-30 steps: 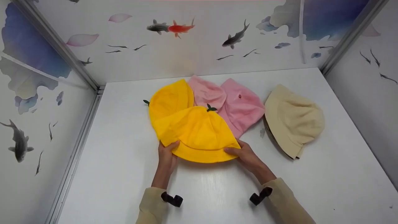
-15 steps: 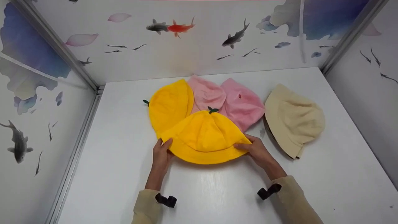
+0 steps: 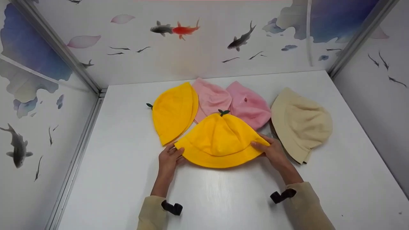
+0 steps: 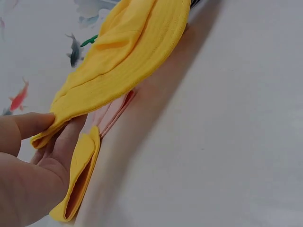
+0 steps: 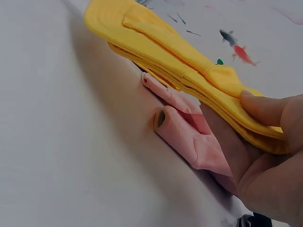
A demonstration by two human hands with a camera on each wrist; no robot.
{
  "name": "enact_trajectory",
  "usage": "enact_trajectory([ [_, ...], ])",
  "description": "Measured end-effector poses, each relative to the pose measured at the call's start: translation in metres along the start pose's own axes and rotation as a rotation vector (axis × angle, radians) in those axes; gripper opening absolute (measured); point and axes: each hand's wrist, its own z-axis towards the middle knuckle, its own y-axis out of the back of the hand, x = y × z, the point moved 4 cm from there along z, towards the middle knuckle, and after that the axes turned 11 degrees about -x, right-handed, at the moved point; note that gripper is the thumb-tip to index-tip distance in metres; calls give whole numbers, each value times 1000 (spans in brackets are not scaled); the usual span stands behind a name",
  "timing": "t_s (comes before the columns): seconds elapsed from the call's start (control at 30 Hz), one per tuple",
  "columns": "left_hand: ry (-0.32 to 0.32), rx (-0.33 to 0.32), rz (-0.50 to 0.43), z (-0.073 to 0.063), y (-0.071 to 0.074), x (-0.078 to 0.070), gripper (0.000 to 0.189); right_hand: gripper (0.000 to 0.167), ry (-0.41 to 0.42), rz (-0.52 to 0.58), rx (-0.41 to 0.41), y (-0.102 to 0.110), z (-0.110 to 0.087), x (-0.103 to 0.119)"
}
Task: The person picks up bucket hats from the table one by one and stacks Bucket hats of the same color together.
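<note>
A yellow bucket hat [image 3: 217,140] with a green leaf tip on its crown is held flat, brim toward me, between both hands. My left hand [image 3: 169,158] pinches the left end of the brim, thumb on top and fingers beneath. At the right end, my right hand [image 3: 273,151] grips the brim the same way. Both wrist views show the hat raised over the white table, its shadow below. Behind it lie a second yellow hat [image 3: 174,111], a light pink hat [image 3: 212,95] and a deeper pink hat [image 3: 250,107], the pink ones partly hidden by the held hat.
To the right lies a beige hat [image 3: 302,124], folded, with a dark edge showing under its brim. White panels printed with fish [image 3: 241,36] enclose the table [image 3: 105,179] at the back and sides.
The held yellow hat has moved right, off the second yellow hat, and is spread wider between the hands. Both hands have moved right overall, the right one farther, and they stand farther apart.
</note>
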Motion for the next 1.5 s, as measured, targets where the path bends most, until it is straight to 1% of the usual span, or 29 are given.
enact_trajectory([
  [0.2,-4,-31,1,0,0,0,46,66,-2,-10,-4,4,0,1],
  [0.43,0,-2,11,1,-6,3,42,56,44,-35,-51,13,-2,4],
  [0.53,-3,3,26,1,-9,5,41,56,51,-52,-66,16,-3,3],
  [0.67,-22,6,30,1,-13,4,40,55,57,-62,-84,20,-3,1],
  [0.8,-38,-5,44,3,-13,2,40,56,65,-74,-90,24,-3,-1],
  [0.87,-41,-23,73,4,-11,1,40,57,69,-75,-88,26,-2,-1],
  [1.0,-84,-76,149,9,-4,-2,35,58,78,-70,-87,26,-3,-1],
  [1.07,-102,-116,185,11,0,-4,32,57,81,-74,-86,26,-3,-1],
  [1.2,-135,-220,299,16,8,-10,26,58,74,-71,-79,27,-4,-1],
  [1.3,-198,-304,367,18,14,-17,24,58,71,-68,-71,28,-4,-2],
  [1.4,-263,-367,388,23,19,-23,24,58,72,-66,-69,28,-5,-4],
  [1.43,-273,-377,391,25,20,-26,26,58,72,-68,-69,28,-5,-5],
  [1.5,-272,-386,407,31,22,-30,29,57,74,-74,-72,28,-5,-6],
])
